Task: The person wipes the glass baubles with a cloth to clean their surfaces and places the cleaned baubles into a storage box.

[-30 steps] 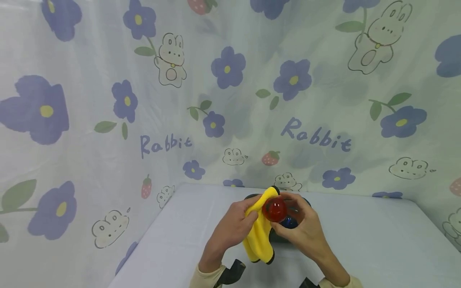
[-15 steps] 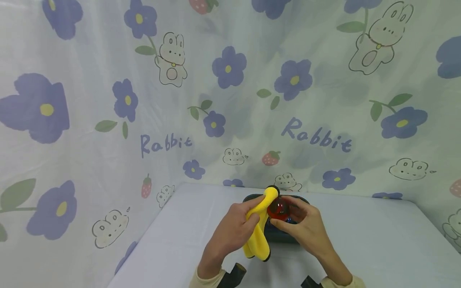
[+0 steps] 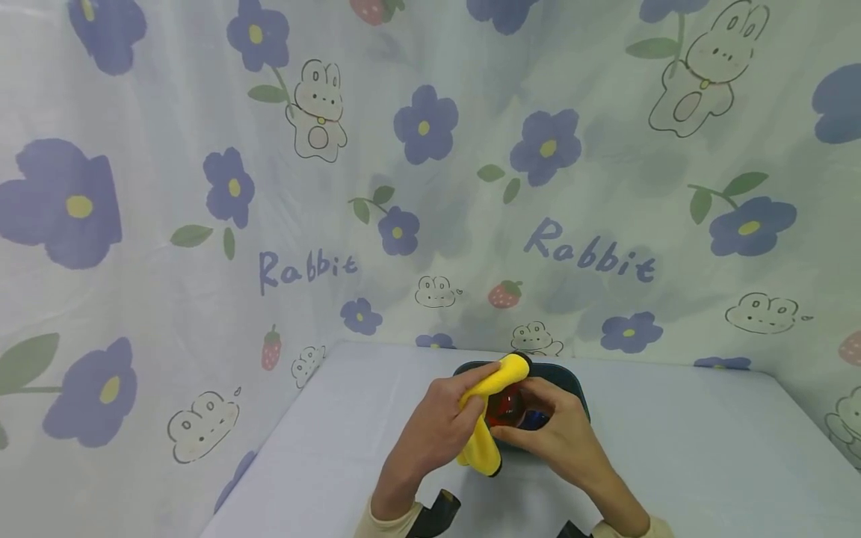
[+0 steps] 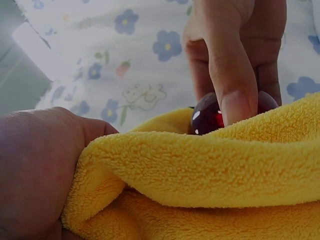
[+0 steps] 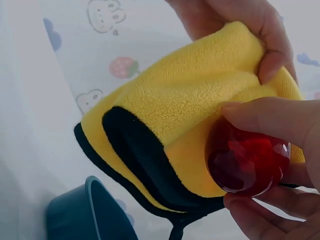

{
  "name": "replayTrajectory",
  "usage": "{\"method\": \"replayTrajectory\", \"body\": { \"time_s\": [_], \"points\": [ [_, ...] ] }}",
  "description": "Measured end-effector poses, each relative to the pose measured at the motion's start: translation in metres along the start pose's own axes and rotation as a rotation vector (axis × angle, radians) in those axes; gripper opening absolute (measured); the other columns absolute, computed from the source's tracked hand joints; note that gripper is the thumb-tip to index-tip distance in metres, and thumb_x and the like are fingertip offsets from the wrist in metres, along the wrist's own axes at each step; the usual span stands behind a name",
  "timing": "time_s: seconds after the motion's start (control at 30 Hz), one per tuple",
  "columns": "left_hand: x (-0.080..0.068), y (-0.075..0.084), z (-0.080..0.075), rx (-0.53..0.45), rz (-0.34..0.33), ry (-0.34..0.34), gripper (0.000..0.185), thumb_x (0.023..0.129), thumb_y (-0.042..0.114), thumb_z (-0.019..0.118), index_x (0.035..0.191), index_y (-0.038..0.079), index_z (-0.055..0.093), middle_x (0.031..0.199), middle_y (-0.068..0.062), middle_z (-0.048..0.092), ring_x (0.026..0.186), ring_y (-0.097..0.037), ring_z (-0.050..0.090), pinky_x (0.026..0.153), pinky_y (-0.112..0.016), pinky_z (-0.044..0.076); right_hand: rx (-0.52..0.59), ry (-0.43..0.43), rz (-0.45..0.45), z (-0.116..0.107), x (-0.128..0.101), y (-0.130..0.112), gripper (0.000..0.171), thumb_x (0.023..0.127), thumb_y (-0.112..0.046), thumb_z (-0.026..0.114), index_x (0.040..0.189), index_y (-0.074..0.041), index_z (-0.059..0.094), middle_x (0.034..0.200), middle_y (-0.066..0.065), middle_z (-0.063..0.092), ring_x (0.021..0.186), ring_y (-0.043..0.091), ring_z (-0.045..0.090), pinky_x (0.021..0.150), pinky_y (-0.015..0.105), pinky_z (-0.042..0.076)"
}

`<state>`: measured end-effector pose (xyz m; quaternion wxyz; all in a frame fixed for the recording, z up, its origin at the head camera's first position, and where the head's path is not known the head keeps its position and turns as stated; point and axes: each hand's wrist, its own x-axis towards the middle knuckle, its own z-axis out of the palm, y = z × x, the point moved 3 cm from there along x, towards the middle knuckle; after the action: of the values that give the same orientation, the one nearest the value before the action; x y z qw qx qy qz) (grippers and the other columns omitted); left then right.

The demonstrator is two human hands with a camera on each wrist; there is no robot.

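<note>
My left hand grips a folded yellow cloth with a black edge and presses it against a red translucent ball. My right hand holds that ball between thumb and fingers. In the right wrist view the red ball sits pinched in my fingertips, with the yellow cloth draped over it. In the left wrist view the cloth fills the foreground and the ball peeks above it under a finger. Both hands hover over a dark teal bowl.
The bowl stands near the back of a pale blue table, and something blue shows inside it. A cloth backdrop printed with flowers and rabbits closes in the back and both sides. The bowl rim appears low in the right wrist view.
The ball has dropped lower and is now mostly hidden behind the cloth and my fingers. My left hand has pushed the cloth further over the ball.
</note>
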<state>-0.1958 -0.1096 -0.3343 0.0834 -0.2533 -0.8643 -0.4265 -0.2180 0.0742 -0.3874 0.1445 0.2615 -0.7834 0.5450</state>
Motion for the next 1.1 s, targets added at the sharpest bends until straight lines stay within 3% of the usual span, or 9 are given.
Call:
{"method": "replayTrajectory", "body": {
  "time_s": [0.33, 0.6, 0.83, 1.1],
  "points": [
    [0.002, -0.011, -0.001, -0.007, 0.001, -0.034, 0.045, 0.102, 0.009, 0.045, 0.144, 0.012, 0.061, 0.123, -0.005, 0.073, 0.071, -0.004, 0.056, 0.069, -0.02, 0.053, -0.033, -0.047, -0.021, 0.001, -0.005, -0.011, 0.06, 0.076, -0.033, 0.091, 0.132, -0.023, 0.069, 0.125, -0.006, 0.07, 0.102, 0.007, 0.067, 0.09, 0.023, 0.059],
    [0.003, -0.019, -0.004, -0.101, -0.028, -0.083, 0.045, 0.102, 0.01, 0.044, 0.144, 0.012, 0.061, 0.124, -0.006, 0.072, 0.069, -0.006, 0.059, 0.07, -0.022, 0.056, 0.041, -0.073, -0.091, 0.001, -0.007, -0.013, 0.06, 0.079, -0.022, 0.09, 0.134, -0.019, 0.068, 0.131, -0.001, 0.067, 0.115, 0.007, 0.067, 0.096, 0.022, 0.056],
    [0.005, -0.025, -0.004, -0.168, -0.055, -0.103, 0.048, 0.102, 0.009, 0.042, 0.146, 0.013, 0.059, 0.112, -0.009, 0.071, 0.064, -0.008, 0.06, 0.065, -0.024, 0.056, 0.171, -0.002, -0.116, -0.001, -0.006, -0.015, 0.06, 0.076, -0.007, 0.09, 0.132, -0.014, 0.069, 0.132, 0.005, 0.064, 0.12, 0.008, 0.066, 0.098, 0.024, 0.056],
    [0.004, -0.025, -0.007, -0.279, -0.125, -0.142, 0.044, 0.103, 0.012, 0.041, 0.143, 0.009, 0.06, 0.094, -0.012, 0.066, 0.062, -0.013, 0.061, 0.062, -0.025, 0.056, 0.203, 0.078, -0.201, -0.004, -0.006, -0.021, 0.063, 0.076, 0.006, 0.085, 0.135, -0.006, 0.067, 0.13, 0.015, 0.062, 0.119, 0.007, 0.066, 0.097, 0.021, 0.055]
  ]
}}
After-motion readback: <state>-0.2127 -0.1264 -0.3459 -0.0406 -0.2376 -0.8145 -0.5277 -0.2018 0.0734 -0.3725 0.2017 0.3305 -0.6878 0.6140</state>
